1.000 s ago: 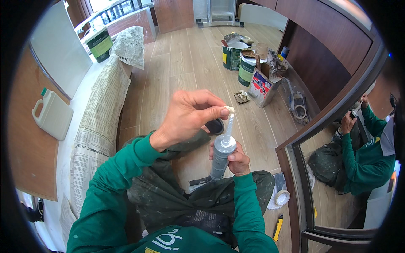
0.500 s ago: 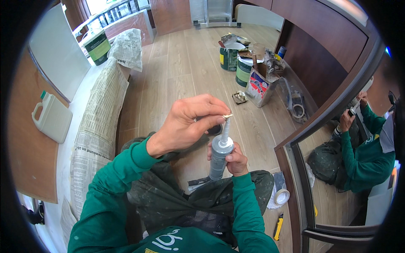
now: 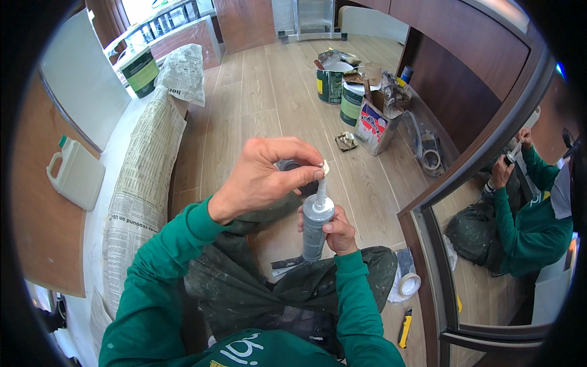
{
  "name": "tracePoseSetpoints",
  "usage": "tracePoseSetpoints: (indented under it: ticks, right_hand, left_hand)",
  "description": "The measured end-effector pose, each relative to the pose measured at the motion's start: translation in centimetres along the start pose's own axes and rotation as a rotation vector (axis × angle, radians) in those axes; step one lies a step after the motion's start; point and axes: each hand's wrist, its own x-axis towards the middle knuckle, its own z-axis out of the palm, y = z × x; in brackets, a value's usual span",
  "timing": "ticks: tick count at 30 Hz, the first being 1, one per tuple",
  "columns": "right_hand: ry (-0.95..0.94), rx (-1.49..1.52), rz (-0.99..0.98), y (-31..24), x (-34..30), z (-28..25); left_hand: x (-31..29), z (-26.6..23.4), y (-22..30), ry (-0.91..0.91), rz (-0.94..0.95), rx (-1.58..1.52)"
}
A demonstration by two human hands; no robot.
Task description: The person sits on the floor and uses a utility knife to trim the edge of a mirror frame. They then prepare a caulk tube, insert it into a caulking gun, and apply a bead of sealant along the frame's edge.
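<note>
My right hand (image 3: 342, 231) is wrapped round a grey sealant cartridge (image 3: 314, 235), tilted slightly, its pale tapered nozzle (image 3: 321, 194) pointing up and away from me. At the nozzle's tip, thumb and forefinger of my left hand (image 3: 260, 174) pinch a small off-white scrap (image 3: 325, 167). Whether the scrap is dried sealant or paper I cannot tell. Part of a dark round container (image 3: 309, 183) shows on the floor behind my left fingers. Below the cartridge, a dark flat strip (image 3: 287, 263) lies by my crossed legs.
On the right are a tape roll (image 3: 409, 284), a yellow utility knife (image 3: 404, 329) and a mirror (image 3: 507, 244). Ahead stand paint buckets (image 3: 351, 103) and a metal can (image 3: 371, 127). Newspaper (image 3: 137, 189) covers a ledge at left, beside a white jug (image 3: 78, 174).
My left fingers and the off-white scrap have shifted slightly left, and the scrap now stands more upright. The cartridge has moved a little left in my right hand.
</note>
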Motion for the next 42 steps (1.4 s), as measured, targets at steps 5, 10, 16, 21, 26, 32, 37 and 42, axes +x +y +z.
tracePoseSetpoints:
  ticks: [5,10,16,21,26,32,37,42]
  right_hand:
    - [-0.052,-0.031,-0.045,0.1,-0.1,-0.2]
    - [-0.055,-0.032,-0.044,0.3,0.0,-0.3]
    - [-0.064,-0.038,0.003,0.9,0.2,0.2]
    - [-0.092,-0.026,-0.003,1.0,0.2,0.5]
    - [-0.127,-0.02,0.003,0.8,0.0,1.1]
    - [-0.103,-0.077,0.041,0.6,-0.6,2.0]
    - [-0.114,-0.084,0.021,0.6,-0.9,2.1]
    - [-0.168,-0.034,-0.003,0.6,-1.0,2.0]
  left_hand:
    - [-0.3,0.3,-0.4,0.004,0.033,0.018]
    - [-0.8,0.8,-0.5,0.048,0.113,0.072]
    - [-0.8,0.8,-0.6,0.066,0.078,0.021]
    - [-1.1,0.5,-1.0,0.053,0.145,0.082]
    - [-2.1,0.8,-1.2,0.02,0.093,0.051]
    - [-3.5,1.4,-1.0,0.04,-0.105,-0.339]
    - [-3.8,2.3,-0.3,0.044,-0.264,-0.658]
    - [-3.7,2.3,-0.5,0.026,-0.429,-0.975]
